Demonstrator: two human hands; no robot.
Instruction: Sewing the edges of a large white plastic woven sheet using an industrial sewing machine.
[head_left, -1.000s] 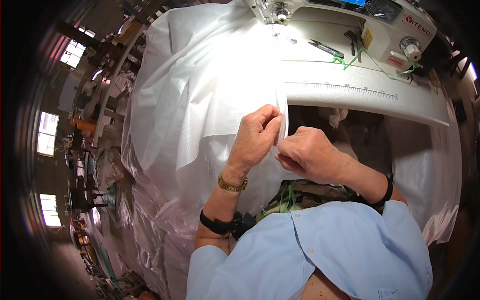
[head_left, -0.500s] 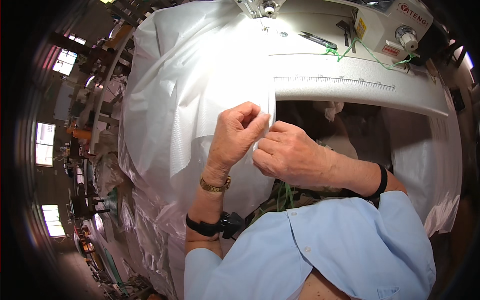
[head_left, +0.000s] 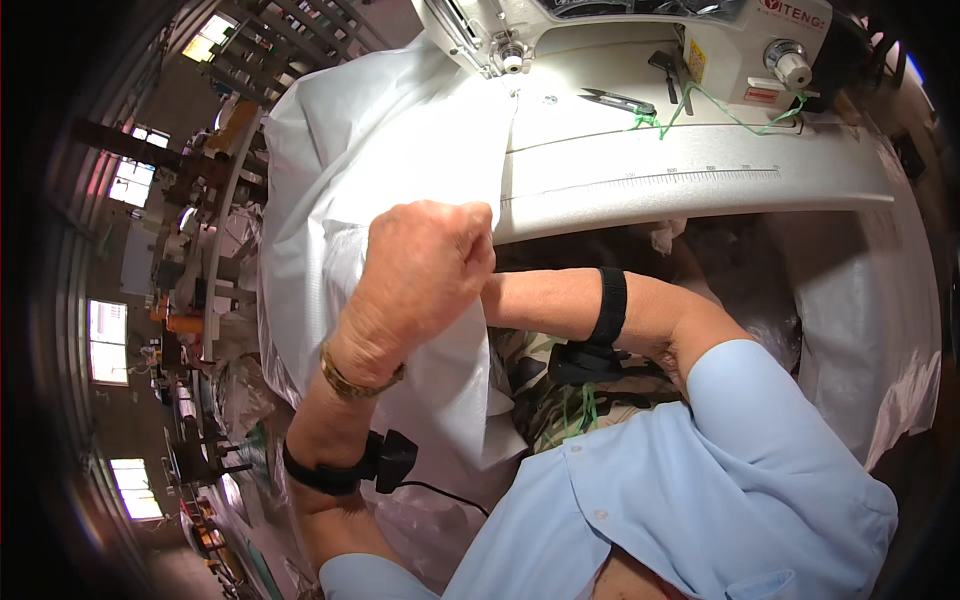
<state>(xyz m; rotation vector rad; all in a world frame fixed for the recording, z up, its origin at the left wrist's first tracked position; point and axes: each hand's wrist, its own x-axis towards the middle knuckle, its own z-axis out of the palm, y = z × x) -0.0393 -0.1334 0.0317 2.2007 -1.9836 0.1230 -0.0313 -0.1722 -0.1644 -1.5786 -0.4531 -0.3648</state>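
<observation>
One fist point(head_left: 425, 265), the left, clenched the sheet point(head_left: 400, 140) near the machine point(head_left: 715, 35); the right hand, visible earlier, I couldn't see or judge.

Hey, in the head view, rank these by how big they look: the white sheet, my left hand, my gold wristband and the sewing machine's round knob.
1. White sheet
2. Left hand
3. Gold wristband and round knob: too alike to rank, and the wristband looks nearer the camera.

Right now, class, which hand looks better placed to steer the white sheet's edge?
Probably the left hand: it is curled at the edge of the white sheet, facing the sewing machine. The right hand is hidden; only the right arm shows.
</observation>
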